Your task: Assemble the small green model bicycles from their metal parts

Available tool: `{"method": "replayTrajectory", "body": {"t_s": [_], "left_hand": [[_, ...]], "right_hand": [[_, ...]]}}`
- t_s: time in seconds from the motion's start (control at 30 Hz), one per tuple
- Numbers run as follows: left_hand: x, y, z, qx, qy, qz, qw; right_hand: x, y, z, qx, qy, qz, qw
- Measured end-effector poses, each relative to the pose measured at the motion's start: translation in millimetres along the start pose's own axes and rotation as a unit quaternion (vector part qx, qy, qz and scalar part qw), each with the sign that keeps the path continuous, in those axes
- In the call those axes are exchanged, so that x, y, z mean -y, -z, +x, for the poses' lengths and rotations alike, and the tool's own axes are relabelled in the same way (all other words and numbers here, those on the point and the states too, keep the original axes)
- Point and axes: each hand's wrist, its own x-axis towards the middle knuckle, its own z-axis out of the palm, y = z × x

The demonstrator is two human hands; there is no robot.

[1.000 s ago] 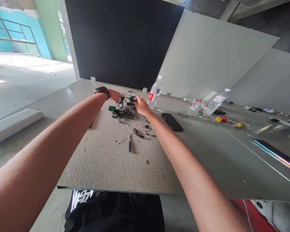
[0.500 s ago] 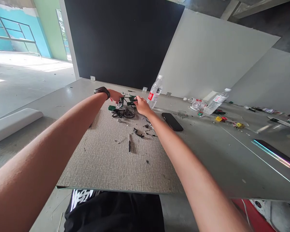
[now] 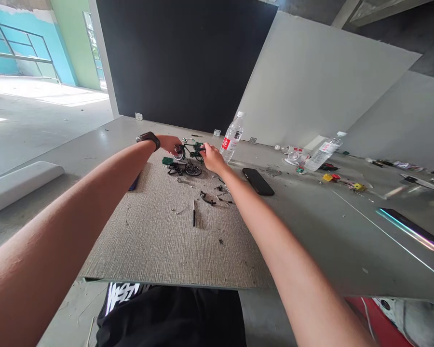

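A dark miniature bicycle (image 3: 190, 148) stands upright near the far end of the textured mat (image 3: 159, 241). My left hand (image 3: 169, 143), with a black watch on its wrist, has its fingers curled against the front wheel side. At the rear wheel, my right hand (image 3: 212, 158) pinches the bicycle between thumb and fingers. Just nearer to me lie a second dark frame piece with a wheel (image 3: 193, 167) and a small green box (image 3: 167, 160). A curved black part (image 3: 207, 198), a thin screwdriver (image 3: 194, 214) and several tiny parts are scattered on the mat.
A water bottle (image 3: 232, 137) stands right beside my right hand. A black phone (image 3: 257, 181) lies by my right forearm. Farther right are another bottle (image 3: 325, 152), coloured pieces (image 3: 331, 178) and a second phone (image 3: 412, 229). A white case (image 3: 25, 185) lies left; a black panel (image 3: 181, 62) rises behind.
My left hand has shifted slightly left, and more of the front wheel shows. A dark blue object has come into view beside my left forearm. My right hand stays at the rear wheel.
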Motion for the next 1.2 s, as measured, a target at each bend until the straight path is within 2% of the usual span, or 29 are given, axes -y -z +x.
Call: {"method": "replayTrajectory", "body": {"t_s": [0.1,0.17,0.33,0.4,0.47,0.57,0.73,0.9,1.03,1.2], "left_hand": [[-3,1,-5,0.069,-0.012,-0.015,0.997],[-3,-1,-7,0.073,-0.013,-0.039,0.996],[9,-10,-10,0.032,0.007,-0.136,0.99],[13,-11,-15,-0.004,0.019,-0.165,0.986],[15,-10,-23,-0.035,0.026,-0.218,0.975],[10,-10,-39,-0.044,0.024,-0.319,0.947],[-14,-17,-71,-0.056,0.043,-0.411,0.909],[-55,-19,-112,-0.042,0.073,-0.459,0.884],[-83,-17,-135,-0.048,0.078,-0.438,0.894],[-93,-16,-144,-0.054,0.051,-0.354,0.932]], "right_hand": [[1,-1,-1,-0.002,0.006,0.002,1.0],[2,-1,-1,-0.003,0.008,0.005,1.0],[7,3,-3,-0.014,-0.003,0.02,1.0],[10,9,-5,-0.023,-0.001,0.036,0.999],[13,18,-9,-0.031,0.004,0.06,0.998],[19,35,-20,-0.03,0.02,0.099,0.994],[31,61,-54,-0.011,0.027,0.133,0.991],[36,73,-92,0.025,0.029,0.167,0.985],[34,77,-108,0.051,0.039,0.179,0.982],[36,91,-115,0.091,0.051,0.206,0.973]]}}
